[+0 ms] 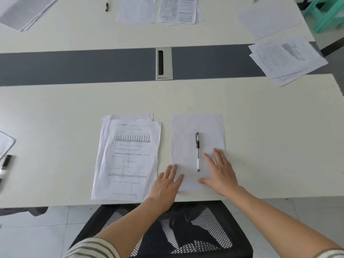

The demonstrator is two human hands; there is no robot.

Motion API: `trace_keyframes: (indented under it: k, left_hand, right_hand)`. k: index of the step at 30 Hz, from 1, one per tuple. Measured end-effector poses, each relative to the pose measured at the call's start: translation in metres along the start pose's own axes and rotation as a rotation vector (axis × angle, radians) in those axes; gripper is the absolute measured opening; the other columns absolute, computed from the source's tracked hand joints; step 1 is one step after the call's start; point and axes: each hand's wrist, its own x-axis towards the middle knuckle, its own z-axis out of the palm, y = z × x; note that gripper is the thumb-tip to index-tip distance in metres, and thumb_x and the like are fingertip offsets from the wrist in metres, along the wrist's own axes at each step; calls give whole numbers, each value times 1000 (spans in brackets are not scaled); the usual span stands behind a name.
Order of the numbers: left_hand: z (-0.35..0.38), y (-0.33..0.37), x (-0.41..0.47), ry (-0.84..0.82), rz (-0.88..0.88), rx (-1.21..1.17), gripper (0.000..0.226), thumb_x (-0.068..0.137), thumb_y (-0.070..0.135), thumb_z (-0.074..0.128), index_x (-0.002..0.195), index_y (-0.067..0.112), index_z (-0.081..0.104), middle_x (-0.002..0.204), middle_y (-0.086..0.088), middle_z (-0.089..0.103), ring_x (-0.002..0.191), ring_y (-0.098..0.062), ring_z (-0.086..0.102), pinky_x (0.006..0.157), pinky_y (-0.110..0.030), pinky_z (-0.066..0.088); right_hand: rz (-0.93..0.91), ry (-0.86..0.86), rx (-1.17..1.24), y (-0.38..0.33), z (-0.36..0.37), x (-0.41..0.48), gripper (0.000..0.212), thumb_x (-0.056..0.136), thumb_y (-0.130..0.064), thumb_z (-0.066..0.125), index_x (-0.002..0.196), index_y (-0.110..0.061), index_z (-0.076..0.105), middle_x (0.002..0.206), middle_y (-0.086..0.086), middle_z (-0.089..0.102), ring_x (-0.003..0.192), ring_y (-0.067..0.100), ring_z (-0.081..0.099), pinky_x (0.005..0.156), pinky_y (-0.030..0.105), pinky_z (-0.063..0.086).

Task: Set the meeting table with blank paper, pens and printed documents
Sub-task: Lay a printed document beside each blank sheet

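**A:** Which step is the person on?

**B:** Squaring up the near place, it seems. The left hand (166, 180) lies flat, fingers straight and a little spread, with its fingertips on the lower left edge of the blank paper (186, 127). The right hand (221, 173) is flat on the sheet's lower right part, fingers splayed. Neither hand has hold of anything.

**A:** And the pen?

**B:** The pen (197, 151) lies lengthwise down the middle of the paper. It is between the hands and close to the right one, apparently not touching. The documents (128, 159) sit just left of the sheet, slightly fanned, on the table (55, 127) near its front edge.

**A:** So this place is done?

**B:** It looks so, since paper, pen and documents are all there. The next move calls for lifting both hands straight up. Any sideways drag would skew the loose sheet or roll the pen. The fanned documents could also be squared.
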Motion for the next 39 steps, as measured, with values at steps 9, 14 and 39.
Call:
trace_keyframes:
  k: [9, 14, 39]
  left_hand:
    - [-22, -50, -41, 239, -272, -268, 51, 98, 33, 44, 146, 21, 32, 162, -11, 8, 149, -30, 10, 117, -45, 22]
    - [0, -130, -81, 219, -635, -388, 59, 96, 37, 49, 149, 20, 29, 161, -15, 9, 147, -34, 13, 116, -47, 27]
    - [-148, -258, -133, 580, -210, -1567, 30, 73, 2, 79, 100, 8, 68, 91, 2, 76, 88, -12, 72, 81, -25, 57]
  right_hand:
    - [-16, 170, 85, -25, -22, -12, 78, 87, -47, 61, 151, -20, 26, 163, 8, 13, 151, 25, 9, 118, 37, 19]
    - [-16, 7, 765, -116, -39, -2, 65, 89, -29, 66, 145, -16, 37, 144, 5, 48, 130, 18, 48, 107, 34, 41]
    - [-147, 170, 1030, -235, -104, -1, 26, 81, -17, 78, 93, 4, 71, 98, 28, 70, 86, 31, 71, 79, 43, 56]
